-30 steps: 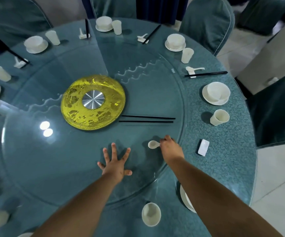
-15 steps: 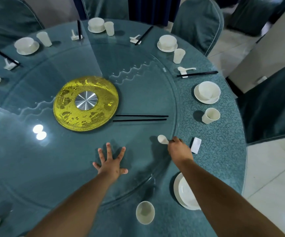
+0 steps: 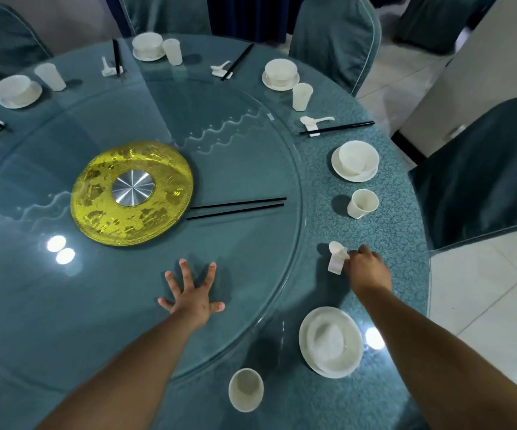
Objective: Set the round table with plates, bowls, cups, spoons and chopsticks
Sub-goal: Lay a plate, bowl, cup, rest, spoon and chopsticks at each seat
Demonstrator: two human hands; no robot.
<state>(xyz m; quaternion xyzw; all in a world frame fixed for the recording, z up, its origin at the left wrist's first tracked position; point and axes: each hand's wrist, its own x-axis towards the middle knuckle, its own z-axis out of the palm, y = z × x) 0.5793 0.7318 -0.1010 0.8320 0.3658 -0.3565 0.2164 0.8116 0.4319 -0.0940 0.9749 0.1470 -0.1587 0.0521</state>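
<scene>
My right hand (image 3: 367,268) pinches the handle of a white spoon (image 3: 335,248), whose bowl lies over a white rest (image 3: 334,264) on the teal tablecloth. Fingers spread, my left hand (image 3: 193,291) presses flat on the glass turntable (image 3: 127,305). A pair of black chopsticks (image 3: 237,207) lies loose on the glass beside the yellow centre disc (image 3: 131,192). Nearest me stand a plate with a bowl (image 3: 331,341) and a cup (image 3: 246,389). To the right sit another plate with bowl (image 3: 356,161) and a cup (image 3: 362,203).
Several set places ring the far rim, each with bowl, cup, spoon and chopsticks, such as the bowl (image 3: 281,74) and the chopsticks on a rest (image 3: 337,128). Covered chairs (image 3: 474,169) stand round the table. White floor tiles (image 3: 483,305) lie to the right.
My right hand carried the spoon from the glass turntable rightward, off its rim, onto the white rest on the cloth. My left hand stayed flat on the glass.
</scene>
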